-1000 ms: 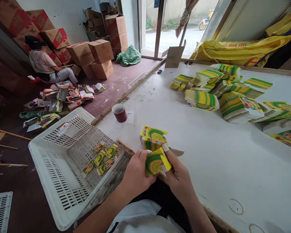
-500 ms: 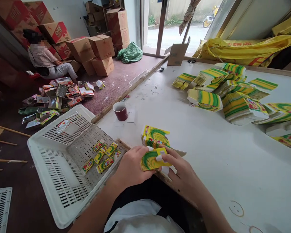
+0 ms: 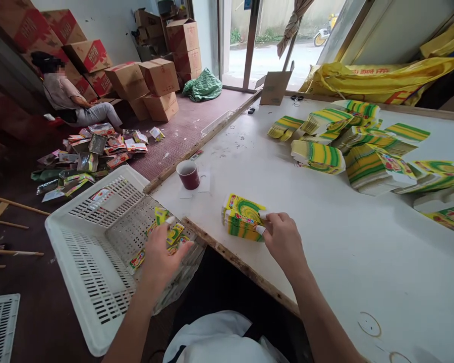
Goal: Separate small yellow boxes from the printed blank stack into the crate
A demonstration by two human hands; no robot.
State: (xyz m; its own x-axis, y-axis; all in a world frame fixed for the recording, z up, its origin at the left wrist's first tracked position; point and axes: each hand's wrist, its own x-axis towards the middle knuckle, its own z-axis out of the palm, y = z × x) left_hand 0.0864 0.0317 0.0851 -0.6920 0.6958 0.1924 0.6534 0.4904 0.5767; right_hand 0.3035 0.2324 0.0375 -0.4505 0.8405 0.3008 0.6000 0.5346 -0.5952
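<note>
My left hand (image 3: 161, 257) is over the white plastic basket (image 3: 94, 257), thumb and fingers spread apart. Just beyond its fingertips is a small yellow-green carton (image 3: 161, 215), apart from the thumb; whether it is falling or resting I cannot tell. Several similar cartons lie in the basket, partly hidden by this hand. On the white table, my right hand (image 3: 282, 234) pinches the right end of the top flat carton on a stack of yellow-green cartons (image 3: 244, 224). White covers sit on the tips of some fingers.
A dark red mug (image 3: 188, 175) stands beyond the stack. Bundles of flat cartons (image 3: 318, 156) cover the table's far right. A wooden strip (image 3: 245, 269) edges the table. Left, a person (image 3: 68, 96) sits by a heap of packets (image 3: 98, 151) and cardboard boxes (image 3: 159, 78).
Both hands were together on a carton at the table edge. My left hand has moved left over the basket and opened; my right hand has moved up to the stack.
</note>
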